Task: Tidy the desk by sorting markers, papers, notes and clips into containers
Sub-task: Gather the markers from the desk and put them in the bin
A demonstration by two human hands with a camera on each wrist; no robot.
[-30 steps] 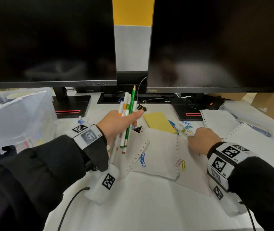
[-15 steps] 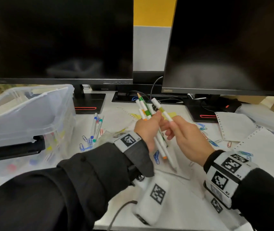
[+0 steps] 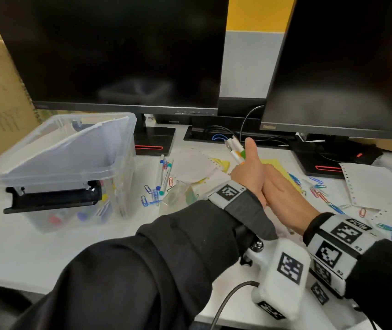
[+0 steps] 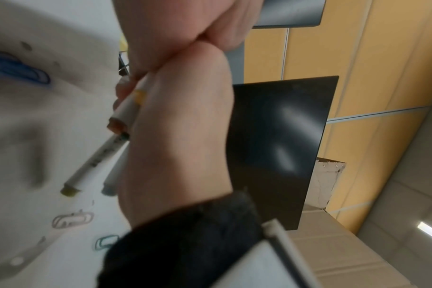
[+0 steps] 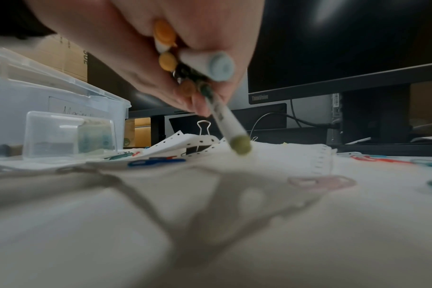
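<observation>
My left hand (image 3: 245, 163) grips a bundle of white markers (image 3: 234, 147) over the middle of the desk, thumb raised. In the left wrist view the markers (image 4: 96, 159) run along its palm. Their capped ends (image 5: 225, 120) point down at the paper in the right wrist view. My right hand (image 3: 270, 178) lies against the left hand from the right. Its fingers are hidden behind it, so its hold cannot be made out. Several loose markers (image 3: 165, 172) lie near the clear bin (image 3: 47, 172) at the left. Paper clips (image 3: 148, 198) and yellow notes (image 3: 277, 166) are scattered about.
Two dark monitors (image 3: 123, 55) stand at the back on black bases. Perforated papers (image 3: 371, 184) lie at the right with more clips (image 3: 319, 189). A small clear box (image 5: 69, 134) and a binder clip (image 5: 204, 126) sit near the bin.
My right hand left the paper with a marker, brought it into the left hand's bundle and now rests against that hand. The view has swung left, showing the bin.
</observation>
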